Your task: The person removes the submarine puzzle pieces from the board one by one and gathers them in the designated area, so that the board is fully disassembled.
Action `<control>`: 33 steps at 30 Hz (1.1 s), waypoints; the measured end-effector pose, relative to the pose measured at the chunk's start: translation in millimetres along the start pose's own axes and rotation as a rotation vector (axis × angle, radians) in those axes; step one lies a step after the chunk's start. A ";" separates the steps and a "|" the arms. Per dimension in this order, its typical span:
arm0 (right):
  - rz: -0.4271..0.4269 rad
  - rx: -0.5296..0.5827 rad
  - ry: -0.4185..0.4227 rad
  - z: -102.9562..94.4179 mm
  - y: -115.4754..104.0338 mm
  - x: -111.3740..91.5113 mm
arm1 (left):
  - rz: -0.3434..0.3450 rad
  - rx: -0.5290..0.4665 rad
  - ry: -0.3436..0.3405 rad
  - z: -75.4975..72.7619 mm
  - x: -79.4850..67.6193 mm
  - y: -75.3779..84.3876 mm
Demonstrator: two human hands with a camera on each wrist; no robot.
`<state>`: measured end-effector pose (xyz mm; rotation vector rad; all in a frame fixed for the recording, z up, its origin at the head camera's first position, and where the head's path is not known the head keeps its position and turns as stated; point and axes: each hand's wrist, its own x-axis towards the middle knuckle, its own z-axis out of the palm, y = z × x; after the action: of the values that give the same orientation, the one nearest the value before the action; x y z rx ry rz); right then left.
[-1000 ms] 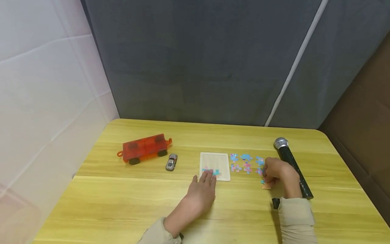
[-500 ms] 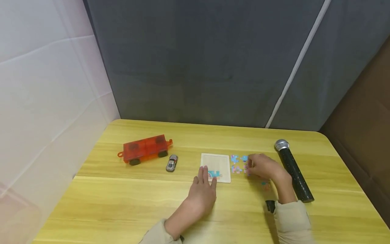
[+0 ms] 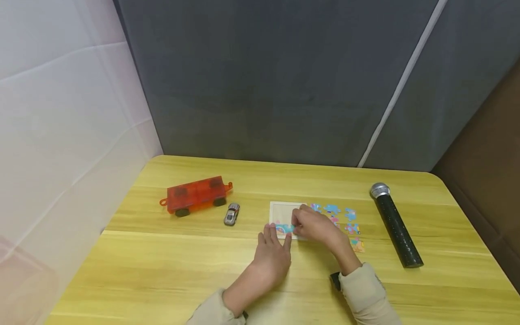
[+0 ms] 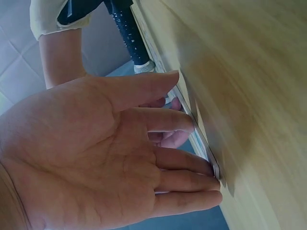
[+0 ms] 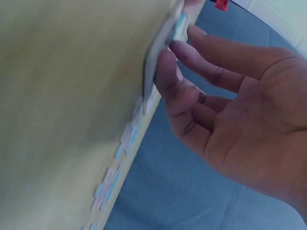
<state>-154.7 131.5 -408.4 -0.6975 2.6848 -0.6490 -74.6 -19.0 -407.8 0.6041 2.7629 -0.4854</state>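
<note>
A pale square puzzle tray (image 3: 280, 210) lies on the table, with joined teal and pink puzzle pieces (image 3: 283, 229) along its near side. My left hand (image 3: 273, 259) rests on the tray's near left edge, fingers straight; in the left wrist view the left hand (image 4: 134, 153) has its fingertips along the tray rim (image 4: 207, 152). Over the tray's near right part, my right hand (image 3: 317, 225) has curled fingers pinching at a puzzle piece, mostly hidden under them. The right wrist view shows the right hand (image 5: 230, 91) with fingertips at the tray's edge (image 5: 152, 67).
Several loose puzzle pieces (image 3: 351, 214) lie right of the tray. A black microphone (image 3: 397, 230) with a silver head lies farther right. To the left are a silver toy car (image 3: 231, 214) and a red translucent toy wagon (image 3: 197, 195). A dark partition (image 3: 260, 90) stands behind the table.
My right hand has moved left from the loose pieces on the right to the tray. My left hand stays at the tray's near edge, its fingers shifted slightly.
</note>
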 end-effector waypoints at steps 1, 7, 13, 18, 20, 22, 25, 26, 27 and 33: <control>-0.012 -0.006 0.013 1.1 0.4 -0.1 | 0.002 0.009 -0.003 -0.3 -0.1 0.6; -0.057 -0.026 0.076 6.0 2.4 2.9 | -0.004 0.030 -0.014 -1.1 -0.3 2.4; -0.050 0.084 0.092 2.3 8.8 5.7 | -0.012 0.026 -0.018 -0.8 0.5 2.7; -0.015 0.178 0.159 -8.9 17.1 3.2 | -0.015 0.004 -0.017 -0.7 1.4 2.7; 0.000 0.201 0.153 -13.4 19.9 1.9 | -0.018 -0.005 -0.021 -1.4 1.7 3.0; 0.009 0.228 0.131 -17.7 21.8 0.6 | -0.021 -0.012 -0.023 -2.2 1.7 3.2; 0.010 0.249 0.085 -25.8 26.7 -2.7 | -0.023 -0.020 -0.021 -2.5 1.5 3.5; 0.004 0.251 0.060 -28.8 29.6 -4.5 | -0.023 -0.017 -0.020 -2.3 1.2 3.5; -0.004 0.257 0.030 -32.2 33.1 -7.2 | -0.022 -0.016 -0.018 -2.1 1.0 3.4; 0.077 0.308 -0.162 -50.9 62.2 -33.2 | -0.017 -0.001 -0.009 -0.1 0.1 2.7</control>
<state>-170.2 215.1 -390.0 -0.5364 2.3799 -0.9175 -73.5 -16.6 -408.5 0.5770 2.7621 -0.4888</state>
